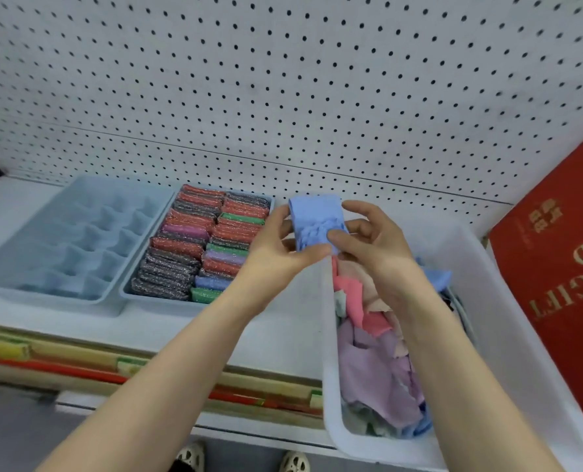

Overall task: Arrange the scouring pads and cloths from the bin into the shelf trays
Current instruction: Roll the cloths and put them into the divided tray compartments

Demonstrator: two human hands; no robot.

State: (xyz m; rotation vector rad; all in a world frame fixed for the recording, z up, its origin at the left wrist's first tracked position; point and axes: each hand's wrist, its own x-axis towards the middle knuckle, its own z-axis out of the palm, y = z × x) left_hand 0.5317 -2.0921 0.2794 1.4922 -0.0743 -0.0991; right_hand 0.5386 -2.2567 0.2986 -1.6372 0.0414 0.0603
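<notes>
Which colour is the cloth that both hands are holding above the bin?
Light blue. The cloth shows in the head view, the only one, between the left hand and right hand.

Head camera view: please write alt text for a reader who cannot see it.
Both hands, left hand and right hand, hold a folded blue cloth above a white bin of mixed cloths. To the left on the shelf, one blue tray is packed with scouring pads; an empty divided tray stands beside it.
</notes>
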